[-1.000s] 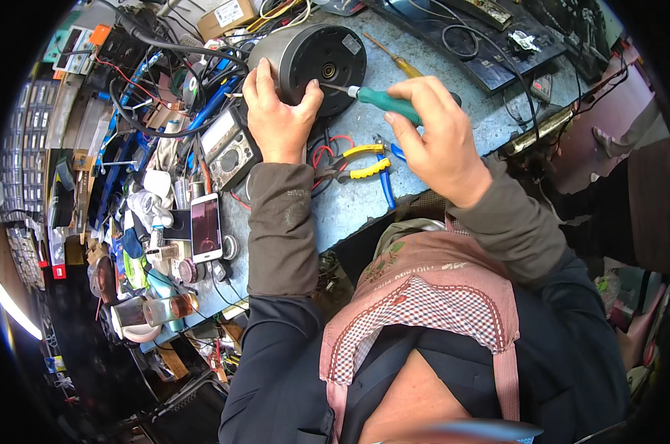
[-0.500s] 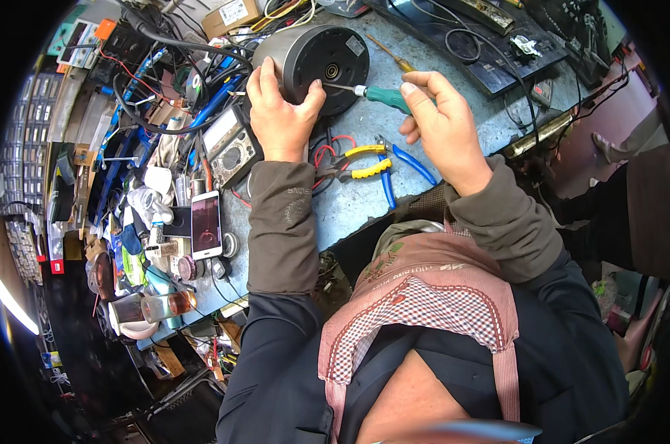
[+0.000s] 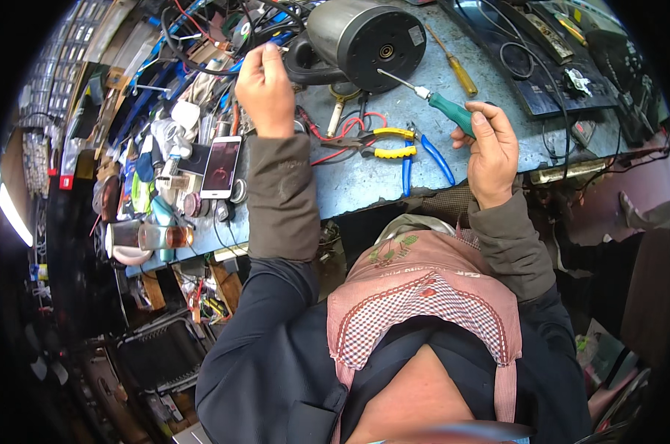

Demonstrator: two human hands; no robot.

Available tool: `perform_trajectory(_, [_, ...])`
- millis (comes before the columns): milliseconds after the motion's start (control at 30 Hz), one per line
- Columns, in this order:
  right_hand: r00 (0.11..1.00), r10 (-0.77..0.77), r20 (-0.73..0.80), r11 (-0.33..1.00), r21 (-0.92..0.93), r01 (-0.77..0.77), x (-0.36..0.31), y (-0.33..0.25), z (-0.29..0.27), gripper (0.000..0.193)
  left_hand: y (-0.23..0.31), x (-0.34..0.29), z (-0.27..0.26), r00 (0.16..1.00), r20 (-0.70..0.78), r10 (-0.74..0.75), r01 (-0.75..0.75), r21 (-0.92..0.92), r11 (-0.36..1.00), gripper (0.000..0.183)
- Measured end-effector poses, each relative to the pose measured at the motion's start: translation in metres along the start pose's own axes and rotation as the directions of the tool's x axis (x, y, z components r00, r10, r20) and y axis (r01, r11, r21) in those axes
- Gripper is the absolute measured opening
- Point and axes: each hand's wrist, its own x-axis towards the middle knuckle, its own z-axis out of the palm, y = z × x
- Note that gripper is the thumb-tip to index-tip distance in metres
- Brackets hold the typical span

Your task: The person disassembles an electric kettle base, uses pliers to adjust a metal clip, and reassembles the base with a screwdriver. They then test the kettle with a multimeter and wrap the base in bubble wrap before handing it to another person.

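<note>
A steel electric kettle (image 3: 327, 33) lies on its side on the blue bench, its black round base (image 3: 372, 63) turned toward me. My right hand (image 3: 492, 152) grips the green handle of a screwdriver (image 3: 451, 112). Its shaft points left and its tip is at or just in front of the lower part of the base; contact is unclear. My left hand (image 3: 267, 92) is off the kettle, raised left of the black kettle handle (image 3: 305, 63). Its fingertips are pinched together, and anything between them is too small to make out.
Yellow-handled pliers (image 3: 390, 143) and blue-handled cutters (image 3: 433, 159) lie nearest me. Another screwdriver (image 3: 461, 74) with a yellow handle rests right of the kettle. A phone (image 3: 222, 166), cables and a glass cup (image 3: 153, 237) crowd the left. A dark panel (image 3: 550, 66) occupies the back right.
My left hand has left the kettle base and moved left, its fingers now pinched. The screwdriver has drawn back slightly from the base's middle. The view has shifted, and the kettle appears farther right.
</note>
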Motion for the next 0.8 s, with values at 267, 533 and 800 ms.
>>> perform_trajectory(267, [0.998, 0.061, 0.027, 0.997, 0.034, -0.062, 0.005, -0.001, 0.001, 0.024, 0.017, -0.087, -0.026, 0.779, 0.626, -0.034, -0.268, 0.381, 0.885, 0.023])
perform_trajectory(533, [0.996, 0.063, 0.058, 0.994, 0.082, -0.068, 0.004, 0.0, -0.001, 0.021, 0.006, -0.059, -0.024, 0.638, 0.754, -0.159, -0.265, 0.408, 0.873, 0.019])
perform_trajectory(800, [0.997, 0.075, 0.016, 0.979, 0.189, -0.076, 0.004, -0.001, 0.0, 0.025, 0.011, -0.076, -0.026, 0.851, 0.524, -0.023, -0.167, 0.312, 0.935, 0.017])
